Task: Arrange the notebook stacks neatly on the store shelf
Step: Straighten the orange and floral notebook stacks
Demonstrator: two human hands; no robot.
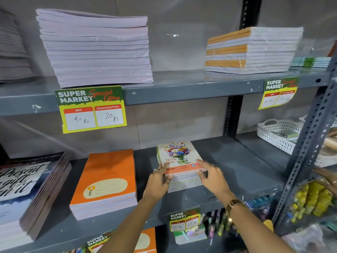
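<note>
A stack of flower-cover notebooks (pixel 177 154) lies on the grey middle shelf (pixel 237 167). My left hand (pixel 159 181) presses against its front left corner, fingers on the top cover and side. On the front right corner rests my right hand (pixel 212 175), fingers spread over the cover and edge, a gold watch on the wrist. To the left an orange notebook stack (pixel 107 179) sits apart from the flower stack. Further left is a dark stack with script lettering (pixel 27 190).
The upper shelf (pixel 182 90) carries a tall pale stack (pixel 96 50) and a plastic-wrapped orange-and-white stack (pixel 253 50). Yellow price tags (pixel 92 109) hang on shelf edges. A white basket (pixel 279 133) sits right of a perforated upright (pixel 308 148). Another person's hand (pixel 326 179) shows at the right edge.
</note>
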